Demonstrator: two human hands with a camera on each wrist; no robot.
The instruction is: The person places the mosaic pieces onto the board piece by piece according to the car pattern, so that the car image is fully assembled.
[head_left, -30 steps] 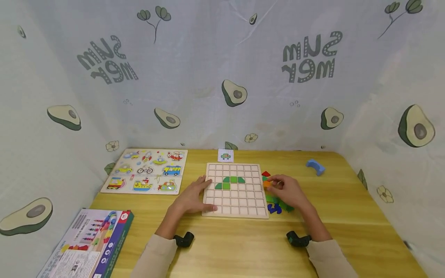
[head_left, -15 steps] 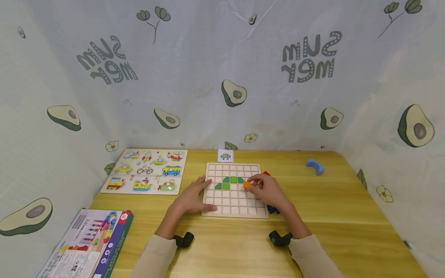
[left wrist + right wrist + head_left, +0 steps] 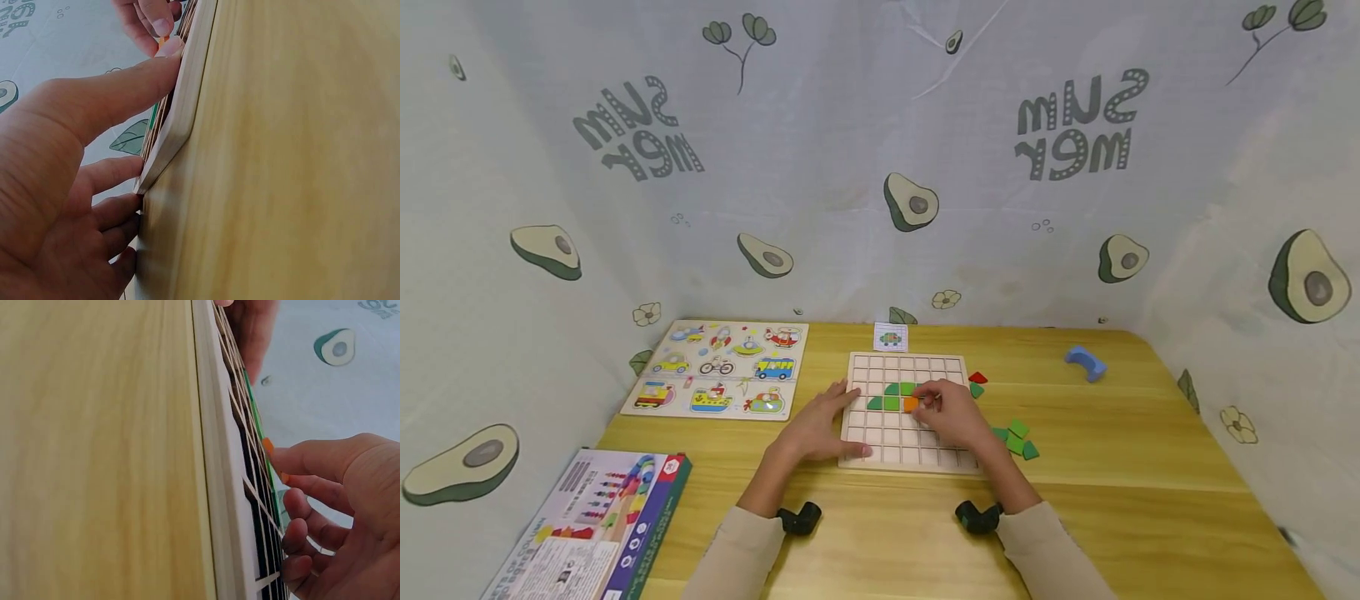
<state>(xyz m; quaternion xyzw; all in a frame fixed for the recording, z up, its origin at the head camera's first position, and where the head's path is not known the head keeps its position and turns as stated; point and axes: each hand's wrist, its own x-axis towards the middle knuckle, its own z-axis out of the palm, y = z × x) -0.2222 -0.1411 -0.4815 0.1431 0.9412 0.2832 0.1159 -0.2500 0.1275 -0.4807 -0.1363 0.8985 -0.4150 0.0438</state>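
Observation:
My left hand [image 3: 816, 425] rests at the left side of a wooden grid board [image 3: 870, 432], its thumb over the front left corner and its other fingers spread along the edge. Between thumb and fingertips, my right hand [image 3: 953, 414] pinches an orange square tile [image 3: 911, 404] at a cell in the middle of the board. In the right wrist view the orange tile [image 3: 268, 446] shows tilted at the fingertips. Green tiles [image 3: 891, 403] lie in cells just left of and behind it; the right hand hides part of that row.
Behind the board lies a small pattern card [image 3: 891, 337]. Loose green tiles [image 3: 1017, 445] and a red tile [image 3: 978, 377] lie to its right, with a blue arch-shaped piece [image 3: 1086, 363] farther off. A vehicle puzzle board [image 3: 715, 371] and a box [image 3: 591, 525] are on the left.
My right hand has picked the orange tile from the loose pieces and carried it left onto the board, beside the green tiles. The left hand has stayed in place.

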